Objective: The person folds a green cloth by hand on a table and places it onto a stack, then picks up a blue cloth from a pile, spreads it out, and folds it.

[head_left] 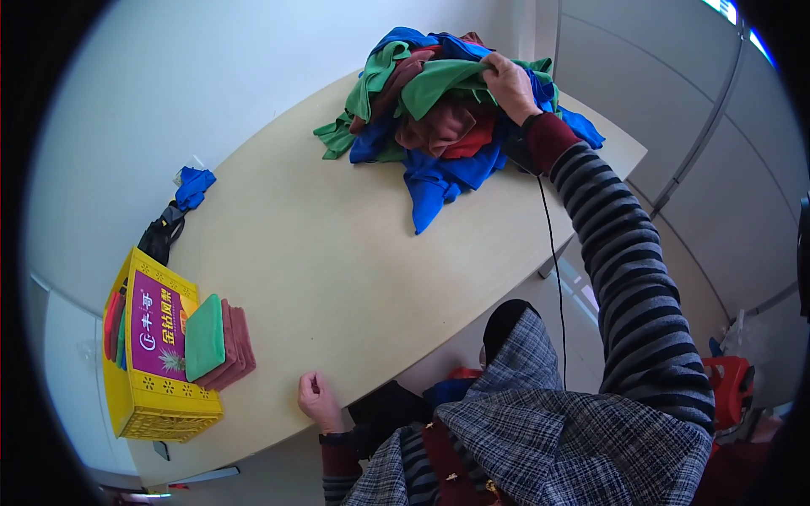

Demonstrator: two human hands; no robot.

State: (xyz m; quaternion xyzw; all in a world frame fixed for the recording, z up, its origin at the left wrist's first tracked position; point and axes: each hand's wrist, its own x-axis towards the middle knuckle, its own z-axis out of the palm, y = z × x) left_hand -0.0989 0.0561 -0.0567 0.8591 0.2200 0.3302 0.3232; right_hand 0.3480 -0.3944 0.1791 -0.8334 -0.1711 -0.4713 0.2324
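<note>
Here, your right arm [629,253] stretches forward, right hand [509,88] pinching green cloth [443,83] on the pile [456,175]; your left hand [319,401] curls into a loose fist by the table's edge [371,390].

Cloth [443,87] pinched in the right hand [509,88] is plain green, and the heap around that grip is more green plus blue [456,179], brown [434,126] and a bright red bit [472,142] just below. Sleeve [624,232] running back from the grip? Black and grey stripes, maroon cuff [550,139]. Well apart from the grip, I'm seeing a yellow crate [169,409] with a purple panel [152,316], beside a folded stack [240,350] in green and reddish-brown.
</note>
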